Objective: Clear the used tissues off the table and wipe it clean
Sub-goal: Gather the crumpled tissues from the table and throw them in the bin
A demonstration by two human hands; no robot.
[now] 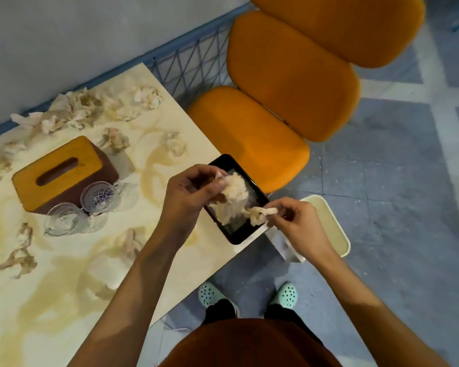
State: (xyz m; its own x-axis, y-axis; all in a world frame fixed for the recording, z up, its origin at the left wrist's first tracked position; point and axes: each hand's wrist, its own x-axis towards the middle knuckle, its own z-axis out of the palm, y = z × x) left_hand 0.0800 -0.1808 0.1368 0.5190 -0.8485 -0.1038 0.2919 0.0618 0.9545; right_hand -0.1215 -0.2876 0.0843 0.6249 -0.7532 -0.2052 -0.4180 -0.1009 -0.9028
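Over the corner of the table (64, 274), a glossy black rectangular tray (236, 236) with rounded corners lay on the cream, marble-patterned top, which was streaked with yellowish stains. The left hand (188, 197) curled its fingers and thumb round a soft, crumpled wad of tissue (233, 192) above the tray; whether the wad's lower edge touched the tray could not be told. The right hand (292, 223) pinched a smaller twisted scrap (256, 214) between thumb and fingertips, just beside the wad. More crumpled tissues (146, 98) lay scattered across the tabletop around a wooden tissue box (61, 170) and two cut-glass cups (98, 194). A white plastic bin (329, 223) stood on the floor below the right hand, near padded orange chairs (249, 133).
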